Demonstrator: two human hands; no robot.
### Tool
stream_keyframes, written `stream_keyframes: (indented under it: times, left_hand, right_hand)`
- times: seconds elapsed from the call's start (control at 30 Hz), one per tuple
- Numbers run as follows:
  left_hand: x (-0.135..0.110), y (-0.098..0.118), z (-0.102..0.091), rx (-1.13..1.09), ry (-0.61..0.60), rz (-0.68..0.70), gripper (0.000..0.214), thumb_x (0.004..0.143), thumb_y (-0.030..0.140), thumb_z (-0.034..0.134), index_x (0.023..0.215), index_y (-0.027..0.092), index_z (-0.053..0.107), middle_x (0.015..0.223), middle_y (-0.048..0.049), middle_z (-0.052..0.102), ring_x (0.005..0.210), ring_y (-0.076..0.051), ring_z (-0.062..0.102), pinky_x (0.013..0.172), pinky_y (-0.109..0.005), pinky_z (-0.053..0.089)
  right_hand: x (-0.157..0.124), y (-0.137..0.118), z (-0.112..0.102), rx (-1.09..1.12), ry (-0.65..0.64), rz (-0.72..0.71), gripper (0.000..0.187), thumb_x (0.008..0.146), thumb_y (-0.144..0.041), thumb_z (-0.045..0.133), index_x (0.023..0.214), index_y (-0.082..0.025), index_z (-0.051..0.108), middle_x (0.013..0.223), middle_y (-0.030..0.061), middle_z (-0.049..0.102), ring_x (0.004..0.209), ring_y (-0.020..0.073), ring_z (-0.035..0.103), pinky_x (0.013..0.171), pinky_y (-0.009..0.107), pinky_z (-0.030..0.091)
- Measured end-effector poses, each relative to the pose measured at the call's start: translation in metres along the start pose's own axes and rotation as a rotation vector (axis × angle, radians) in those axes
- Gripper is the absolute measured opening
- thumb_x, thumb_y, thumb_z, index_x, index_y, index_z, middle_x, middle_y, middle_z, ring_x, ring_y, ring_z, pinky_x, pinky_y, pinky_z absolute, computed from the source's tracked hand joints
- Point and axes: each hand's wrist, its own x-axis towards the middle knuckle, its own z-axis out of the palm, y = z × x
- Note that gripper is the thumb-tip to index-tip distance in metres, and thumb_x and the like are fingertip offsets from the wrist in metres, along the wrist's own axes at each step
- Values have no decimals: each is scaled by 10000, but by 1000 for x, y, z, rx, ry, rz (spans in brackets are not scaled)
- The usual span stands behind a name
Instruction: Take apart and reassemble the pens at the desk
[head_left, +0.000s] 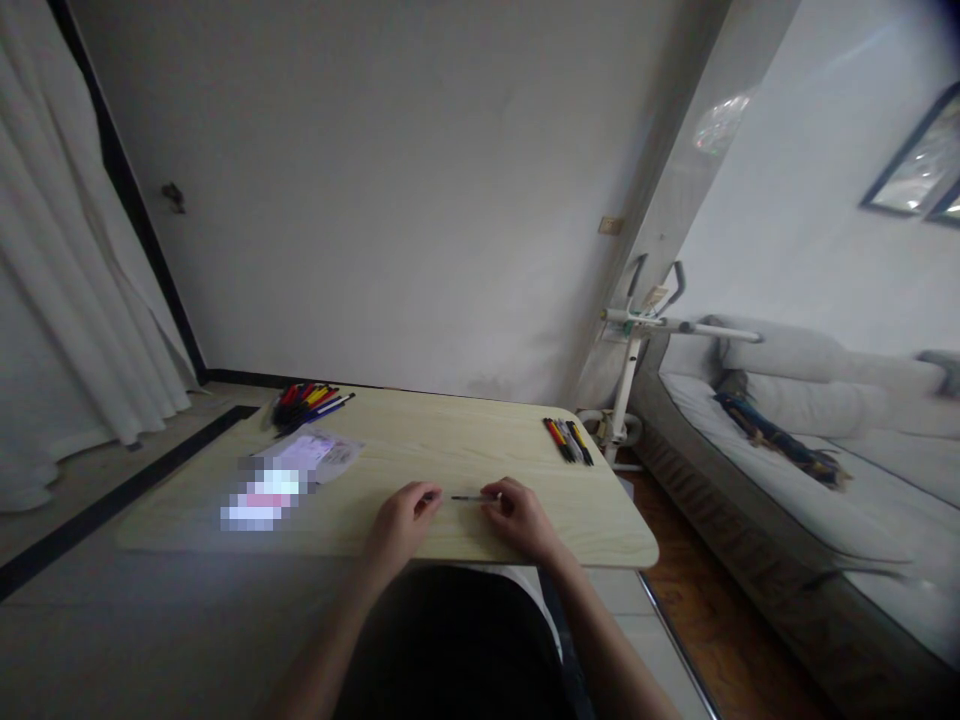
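Above the near side of the wooden-topped table (450, 430), my right hand (517, 515) pinches a slim pen (466, 498), its dark tip pointing left. Opposite it, my left hand (405, 515) is closed, thumb and fingers together around a small dark end that is too small to name. A short gap separates the pen's tip from my left fingers. Toward the table's right edge lies a row of several pens (568, 441) in red, yellow, black and grey. A pile of pens (304, 403) in mixed colours is heaped at the far left corner.
A clear plastic packet (330, 455) lies on the left of the table, beside a bright, pixelated rectangle (262, 498). White exercise equipment (626, 380) stands past the right corner, with a grey sofa (750, 450) further right. A wall (375, 200) rises behind.
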Motion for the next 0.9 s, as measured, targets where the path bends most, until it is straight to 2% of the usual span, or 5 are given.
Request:
stream_keyframes:
  times: [0.2,0.33,0.57,0.73,0.9]
  left_hand:
    - [0,2,-1,12,-24,-6,239,792,328,452,876,171,612,875,-64,647,803,-162,592,733,-256,453]
    - [0,1,0,11,-18,-17,259,791,344,451,883,169,619,885,-67,649,811,-165,594,733,-253,456]
    - [0,1,-1,23,-43,-14,268,786,358,454,883,181,630,896,-60,654,824,-169,596,749,-264,457]
    - [1,-2,1,14,-33,-27,274,777,362,461,896,182,630,917,-62,659,846,-178,602,769,-275,460]
    - [0,-5,2,-25,4,-64,289,784,346,448,954,175,607,953,-64,653,878,-174,595,782,-273,454]
  right_hand:
    - [1,2,-3,-108,-28,-60,237,716,-144,530,937,-199,597,822,30,600,727,136,536,664,242,415]
    - [5,2,-11,-233,-52,-134,149,731,-179,547,869,-198,600,747,19,604,678,134,535,652,246,408]
    - [12,-3,-19,-402,-81,-328,73,742,-195,562,805,-187,599,743,41,593,744,164,526,685,272,395]
    - [17,-2,-24,-434,-91,-371,51,751,-201,570,789,-189,601,739,43,588,740,167,519,680,279,398]
    - [18,1,-41,-409,-74,-362,70,767,-186,549,819,-181,596,753,50,589,761,171,523,680,279,410]
